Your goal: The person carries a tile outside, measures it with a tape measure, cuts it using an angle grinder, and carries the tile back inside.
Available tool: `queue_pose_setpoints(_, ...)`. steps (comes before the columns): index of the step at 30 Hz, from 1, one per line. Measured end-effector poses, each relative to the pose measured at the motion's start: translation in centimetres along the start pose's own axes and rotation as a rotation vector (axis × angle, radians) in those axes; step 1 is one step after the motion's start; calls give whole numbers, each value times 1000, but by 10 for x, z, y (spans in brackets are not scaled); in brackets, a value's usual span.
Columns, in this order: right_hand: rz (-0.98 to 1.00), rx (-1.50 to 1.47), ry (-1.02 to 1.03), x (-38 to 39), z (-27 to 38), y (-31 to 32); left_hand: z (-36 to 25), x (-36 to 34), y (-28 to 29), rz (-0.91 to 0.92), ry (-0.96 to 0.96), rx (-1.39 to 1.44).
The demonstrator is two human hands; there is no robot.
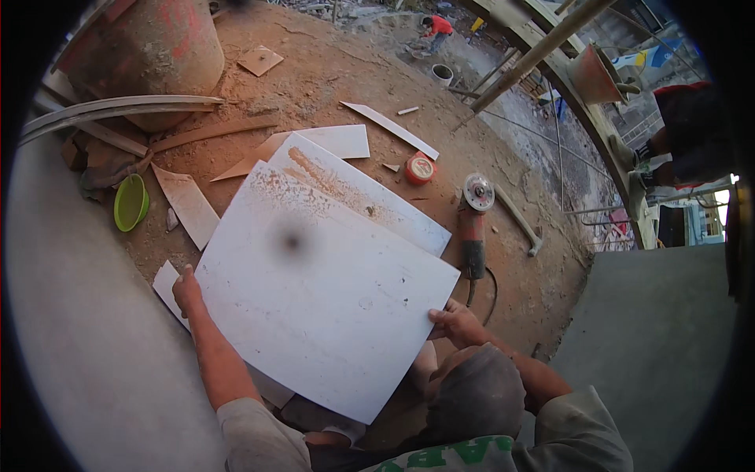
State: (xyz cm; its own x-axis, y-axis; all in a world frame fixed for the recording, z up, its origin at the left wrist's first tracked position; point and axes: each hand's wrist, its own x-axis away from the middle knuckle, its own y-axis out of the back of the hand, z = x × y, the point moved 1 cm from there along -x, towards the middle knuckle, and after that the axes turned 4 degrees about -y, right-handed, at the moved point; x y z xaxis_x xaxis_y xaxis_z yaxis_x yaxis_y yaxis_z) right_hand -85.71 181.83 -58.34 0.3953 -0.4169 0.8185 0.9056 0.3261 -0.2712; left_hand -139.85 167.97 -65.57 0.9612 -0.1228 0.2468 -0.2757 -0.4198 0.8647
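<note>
While the large white tile (322, 291) sits tilted between both hands, left hand (186, 289) grips its left edge, right hand (456, 322) its right corner. Second tile (370, 197) underneath, angle grinder (474, 224) just right.

Large tile (322, 291) lies on a second tile (370, 197), overlapping its near part. Angle grinder (474, 224) right of both; tape roll (421, 167) just left of grinder head. Bowl (130, 202) far left, drum (145, 51) behind it.
</note>
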Motion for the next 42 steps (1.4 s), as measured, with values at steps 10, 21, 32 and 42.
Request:
queue_pose_setpoints(10, -50, -173, 217, 130, 119, -12, -52, 72, 6, 288, -95, 221)
queue_pose_setpoints(21, -465, -687, -23, 330, 76, 61, -148, 245, 129, 657, -550, -990)
queue_pose_setpoints(32, -665, -1264, -180, 517, -12, 85, -346, 412, 153, 902, -1036, -1407)
queue_pose_setpoints(42, -763, -1671, 145, 587, -94, -21, -432, 529, 176, 814, -1372, -1569)
